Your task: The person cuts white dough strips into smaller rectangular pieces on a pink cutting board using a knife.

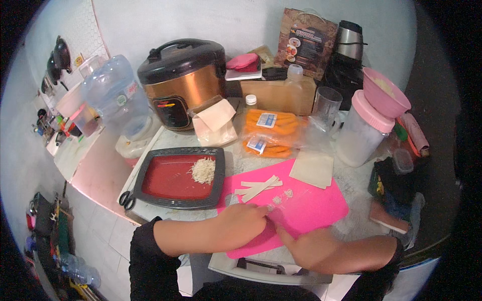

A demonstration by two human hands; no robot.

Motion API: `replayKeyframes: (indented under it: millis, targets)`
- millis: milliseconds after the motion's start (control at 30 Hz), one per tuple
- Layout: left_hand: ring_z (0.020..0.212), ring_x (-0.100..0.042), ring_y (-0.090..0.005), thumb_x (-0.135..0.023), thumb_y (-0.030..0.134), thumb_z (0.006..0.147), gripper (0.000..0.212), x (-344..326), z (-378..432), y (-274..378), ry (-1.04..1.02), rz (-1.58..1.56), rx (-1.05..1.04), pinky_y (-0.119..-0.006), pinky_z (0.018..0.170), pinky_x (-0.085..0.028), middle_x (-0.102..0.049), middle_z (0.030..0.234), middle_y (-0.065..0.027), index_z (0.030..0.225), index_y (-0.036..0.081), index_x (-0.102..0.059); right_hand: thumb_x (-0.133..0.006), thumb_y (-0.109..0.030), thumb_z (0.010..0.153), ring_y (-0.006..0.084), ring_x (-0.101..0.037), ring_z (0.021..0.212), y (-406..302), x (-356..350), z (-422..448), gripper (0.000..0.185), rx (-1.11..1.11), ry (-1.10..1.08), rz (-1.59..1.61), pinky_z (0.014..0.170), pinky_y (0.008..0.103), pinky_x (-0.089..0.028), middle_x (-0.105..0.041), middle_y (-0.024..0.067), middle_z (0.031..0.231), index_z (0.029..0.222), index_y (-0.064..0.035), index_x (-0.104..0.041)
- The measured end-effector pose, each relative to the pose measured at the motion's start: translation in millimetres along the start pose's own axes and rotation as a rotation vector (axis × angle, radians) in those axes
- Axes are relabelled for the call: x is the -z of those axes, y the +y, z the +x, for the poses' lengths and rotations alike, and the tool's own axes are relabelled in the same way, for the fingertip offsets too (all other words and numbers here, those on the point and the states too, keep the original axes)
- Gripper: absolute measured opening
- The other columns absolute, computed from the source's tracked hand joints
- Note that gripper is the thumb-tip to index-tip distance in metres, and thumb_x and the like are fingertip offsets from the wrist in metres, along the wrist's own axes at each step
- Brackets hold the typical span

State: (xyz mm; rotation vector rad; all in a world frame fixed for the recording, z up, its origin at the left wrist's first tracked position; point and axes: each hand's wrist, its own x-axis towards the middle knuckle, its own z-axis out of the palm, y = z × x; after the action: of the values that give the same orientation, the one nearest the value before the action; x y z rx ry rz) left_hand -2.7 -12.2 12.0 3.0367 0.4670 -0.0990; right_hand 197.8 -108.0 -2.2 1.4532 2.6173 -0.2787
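My left hand (pixel 246 224) is curled low over a pink cutting mat (pixel 324 205), its fingertips beside small piles of thin pale shreds (pixel 282 196). Close by on the right, my right hand (pixel 312 246) is blurred over the mat's near edge, thumb towards the left hand. Whatever either hand may hold is hidden by the fingers. Flat pale strips (pixel 260 187) lie crossed just beyond the left hand. A stack of square wrapper sheets (pixel 312 168) rests on the mat's far right corner. Left of the mat, a red tray with a dark rim (pixel 165 177) carries a heap of shreds (pixel 203 170).
Black scissor handles (pixel 127 200) poke out beside the tray. Behind stand a rice cooker (pixel 184 82), a pack of wrappers (pixel 215 124) and bagged orange food (pixel 271 129). To the right are a glass mug (pixel 327 107) and a pink-lidded jar (pixel 361 139) bearing a pink bowl (pixel 386 94).
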Motion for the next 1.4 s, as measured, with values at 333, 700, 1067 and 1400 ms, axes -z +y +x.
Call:
replayKeyframes:
  millis: [333,700,1067,1400]
  targets:
    - [0.082,-0.063,-0.0374,-0.048,0.005,0.079,0.021,-9.0,1.6,-6.7,0.053,-0.089,0.043,-0.045,0.070,-0.052,-0.062,0.088,-0.0225,0.089,-0.008,-0.061,-0.048,-0.009,0.080,0.0314,-0.064,0.051,-15.0,19.4,-2.6,0.055,-0.063,0.008,-0.032,0.045,0.0503,-0.050,-0.062,0.0154,0.059,0.133,0.0009,-0.037]
    - [0.081,-0.063,-0.0328,-0.051,0.006,0.077,0.017,-8.6,8.1,29.1,0.094,0.010,0.237,-0.042,0.067,-0.053,-0.061,0.090,-0.0202,0.084,-0.003,-0.063,-0.044,-0.005,0.081,0.0386,-0.062,0.061,-11.8,30.0,15.3,0.053,-0.123,-0.006,0.185,0.055,0.0491,-0.047,-0.062,0.0221,0.070,0.132,0.0008,-0.033]
    - [0.085,-0.062,-0.0351,-0.048,0.005,0.078,0.017,-21.9,8.3,26.2,0.243,-0.100,0.293,-0.043,0.072,-0.052,-0.059,0.093,-0.0198,0.086,-0.004,-0.061,-0.044,-0.007,0.080,0.0413,-0.061,0.068,-3.3,34.3,6.9,0.055,-0.131,-0.043,0.313,0.062,0.0509,-0.047,-0.061,0.0261,0.076,0.133,0.0002,-0.030]
    - [0.084,-0.061,-0.0393,-0.053,0.005,0.074,0.013,-16.4,34.8,-4.0,0.054,-0.106,0.206,-0.046,0.071,-0.050,-0.060,0.088,-0.0231,0.081,-0.002,-0.061,-0.045,-0.008,0.080,0.0398,-0.061,0.062,18.0,12.8,6.6,0.062,-0.205,0.143,0.216,0.058,0.0517,-0.047,-0.061,0.0238,0.069,0.138,-0.0053,-0.027]
